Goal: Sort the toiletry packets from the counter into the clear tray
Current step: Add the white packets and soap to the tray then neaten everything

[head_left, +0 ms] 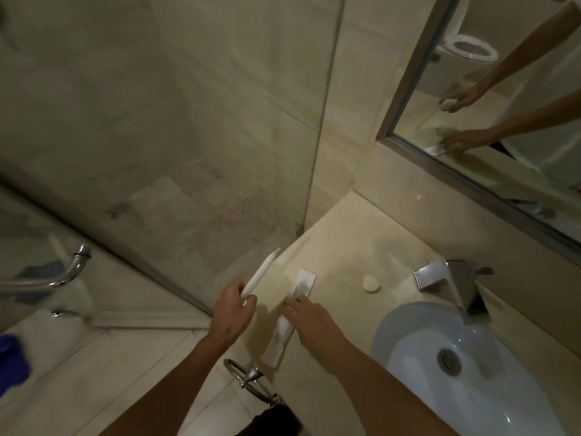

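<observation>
- Beige stone bathroom, dim light; cream tabletop [355, 243] running beside a glass shower screen [188, 152].
- Left hand [231, 313] raised off the tabletop's outer edge, fingers and thumb pinching the near end of a long white packet [261, 275] that slants up and away from the hand.
- Right hand [309, 319] just beside the left, palm down, fingers fairly straight, fingertips pressing on a flat white packet [302, 283] lying on the tabletop; far end of that packet sticking out beyond the fingertips.
- More white packet material [278, 339] under and nearer than the right hand, reaching toward the tabletop's front edge; whether one piece or several, cannot tell.
- Small round pale soap [371, 283] further right of the right hand, apart from the packets.
- Chrome tap [452, 283] beyond the soap, standing over a white basin [424, 335] sunk in the tabletop to the right of the right forearm.
- Mirror [490, 89] on the wall far beyond the right hand, both arms reflected in it.
- Chrome towel ring [248, 377] below the left forearm, under the tabletop's front edge.
- Chrome door handle [67, 272] well to the left of the left hand.
</observation>
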